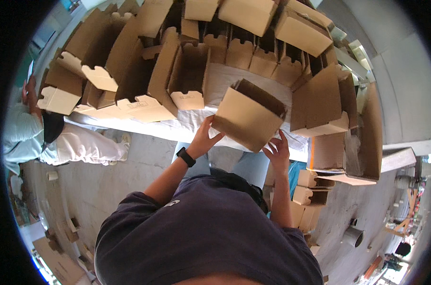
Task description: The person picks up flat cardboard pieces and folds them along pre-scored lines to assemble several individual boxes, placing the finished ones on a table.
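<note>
Steadying a tilted, open-topped cardboard box point(247, 118) at the near edge of the cloth-covered table point(187, 125), the left hand point(203, 141) has a half-open grip on its left corner, thumb apart from the fingers; the right hand point(279, 151) spreads loosely by its lower right corner, and whether that grip bears any load I cannot tell. Notched cartons point(239, 53) stand toward the table's far side. A slack right grip could let the box twist or slip off the near edge
</note>
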Available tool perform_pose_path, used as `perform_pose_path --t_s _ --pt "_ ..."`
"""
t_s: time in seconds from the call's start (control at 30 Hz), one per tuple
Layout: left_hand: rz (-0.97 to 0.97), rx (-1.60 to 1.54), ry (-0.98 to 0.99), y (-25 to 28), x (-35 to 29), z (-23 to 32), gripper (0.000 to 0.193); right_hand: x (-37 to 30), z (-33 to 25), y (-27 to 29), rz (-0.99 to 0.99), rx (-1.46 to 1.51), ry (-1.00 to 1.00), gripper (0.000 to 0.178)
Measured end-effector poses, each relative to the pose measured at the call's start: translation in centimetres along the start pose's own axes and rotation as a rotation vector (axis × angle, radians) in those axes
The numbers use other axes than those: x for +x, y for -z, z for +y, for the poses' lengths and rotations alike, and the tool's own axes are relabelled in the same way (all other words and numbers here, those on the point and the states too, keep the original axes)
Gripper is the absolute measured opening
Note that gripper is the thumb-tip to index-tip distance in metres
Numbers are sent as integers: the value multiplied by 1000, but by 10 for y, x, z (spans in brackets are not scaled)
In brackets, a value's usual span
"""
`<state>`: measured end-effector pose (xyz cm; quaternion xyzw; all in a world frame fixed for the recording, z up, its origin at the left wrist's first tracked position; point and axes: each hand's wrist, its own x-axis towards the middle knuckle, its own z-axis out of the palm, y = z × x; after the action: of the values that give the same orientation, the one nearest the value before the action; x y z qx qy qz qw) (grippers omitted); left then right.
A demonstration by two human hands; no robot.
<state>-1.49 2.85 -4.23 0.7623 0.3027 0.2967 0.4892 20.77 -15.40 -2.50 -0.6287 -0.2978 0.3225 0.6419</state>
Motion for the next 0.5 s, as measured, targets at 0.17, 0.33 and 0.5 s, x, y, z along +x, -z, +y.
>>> perform_pose_path --t_s 0.17,0.33,0.5 --pt "-64 -100 186 -1 -8 -2 66 11 30 21 -136 45 -135 77" --pt "-70 -173 207 5 -13 -13 71 19 32 15 -175 141 -74 83" --pt "-74 -214 170 11 -14 -7 78 12 28 12 -206 37 -248 93"
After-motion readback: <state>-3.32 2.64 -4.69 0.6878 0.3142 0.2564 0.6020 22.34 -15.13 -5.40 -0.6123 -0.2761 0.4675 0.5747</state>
